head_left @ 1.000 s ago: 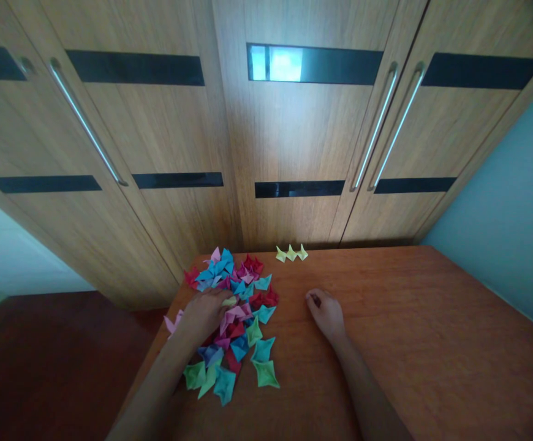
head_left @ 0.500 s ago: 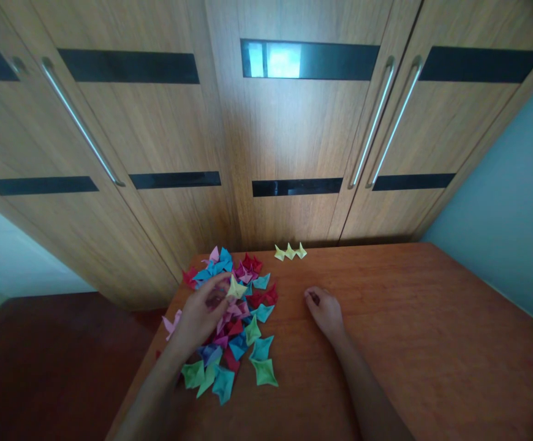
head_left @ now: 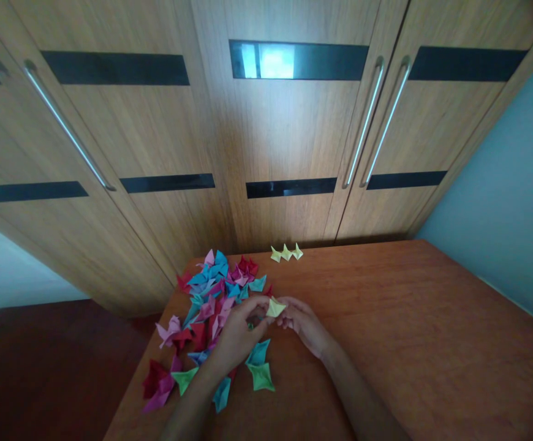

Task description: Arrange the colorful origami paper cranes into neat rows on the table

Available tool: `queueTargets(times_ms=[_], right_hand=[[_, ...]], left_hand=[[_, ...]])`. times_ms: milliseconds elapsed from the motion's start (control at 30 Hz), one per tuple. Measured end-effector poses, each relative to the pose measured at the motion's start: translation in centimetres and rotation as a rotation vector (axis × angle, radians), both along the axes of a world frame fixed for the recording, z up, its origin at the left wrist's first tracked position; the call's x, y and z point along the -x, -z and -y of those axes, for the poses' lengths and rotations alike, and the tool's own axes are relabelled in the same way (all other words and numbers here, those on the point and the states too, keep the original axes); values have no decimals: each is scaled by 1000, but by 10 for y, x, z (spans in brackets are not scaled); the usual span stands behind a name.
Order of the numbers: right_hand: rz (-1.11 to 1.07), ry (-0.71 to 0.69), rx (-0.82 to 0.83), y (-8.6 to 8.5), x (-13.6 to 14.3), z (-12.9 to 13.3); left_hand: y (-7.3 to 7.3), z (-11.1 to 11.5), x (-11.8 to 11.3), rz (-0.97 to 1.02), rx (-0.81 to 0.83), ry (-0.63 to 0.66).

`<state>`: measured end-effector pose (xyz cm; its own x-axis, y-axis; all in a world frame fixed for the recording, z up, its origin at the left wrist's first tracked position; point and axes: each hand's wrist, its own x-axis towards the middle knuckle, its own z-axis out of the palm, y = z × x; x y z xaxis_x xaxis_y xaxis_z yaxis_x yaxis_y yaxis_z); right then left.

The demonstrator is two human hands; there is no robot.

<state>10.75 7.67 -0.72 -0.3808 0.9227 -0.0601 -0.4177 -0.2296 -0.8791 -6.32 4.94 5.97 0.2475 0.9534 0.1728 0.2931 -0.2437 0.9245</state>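
A small yellow origami piece [head_left: 275, 307] with pointed corners is pinched between the thumb and fingers of my left hand [head_left: 241, 331]. My right hand [head_left: 304, 324] meets it from the other side, its fingertips closed at the paper's right corner. Both hands are held over the right side of a pile of coloured origami pieces [head_left: 209, 306] in pink, red, blue, teal and green. My left hand and forearm hide part of that pile. Just below the hands lie a teal origami piece [head_left: 259, 352] and a green origami piece [head_left: 261, 376], touching each other.
Three yellow origami pieces [head_left: 287, 252] stand in a row at the back edge of the brown wooden table [head_left: 386, 318]. Behind it rises a wooden wardrobe [head_left: 289, 135] with long metal handles. A pale blue wall [head_left: 491, 202] is on the right.
My left hand has carried the yellow origami piece rightward and slightly nearer, off the middle of the pile. My right hand has moved left and its fingers now touch that piece.
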Motion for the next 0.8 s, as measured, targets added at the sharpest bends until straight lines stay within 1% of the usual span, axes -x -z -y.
queueTargets(times_ms=[100,267,400,467,533,667,800], right_hand=[[-119,-20,55,0,5,1],[-175,52,103,-2,1,-1],[-143,86,93,0,-1,-2],[-125,119,84,1,-3,-4],[-103,159,74,1,-5,-5],[-30,259,62,1,-14,-10],[16,295,21,3,-20,-13]], left_hand=[[1,1,-4,-32,-11,37],[6,0,-4,-88,-35,-16],[4,-3,-5,-97,-126,5],[3,-4,-6,-89,-178,27],[1,-4,-6,-89,-210,20],[-3,-3,-6,-121,-230,-23],[-9,-4,-8,-167,-233,20]])
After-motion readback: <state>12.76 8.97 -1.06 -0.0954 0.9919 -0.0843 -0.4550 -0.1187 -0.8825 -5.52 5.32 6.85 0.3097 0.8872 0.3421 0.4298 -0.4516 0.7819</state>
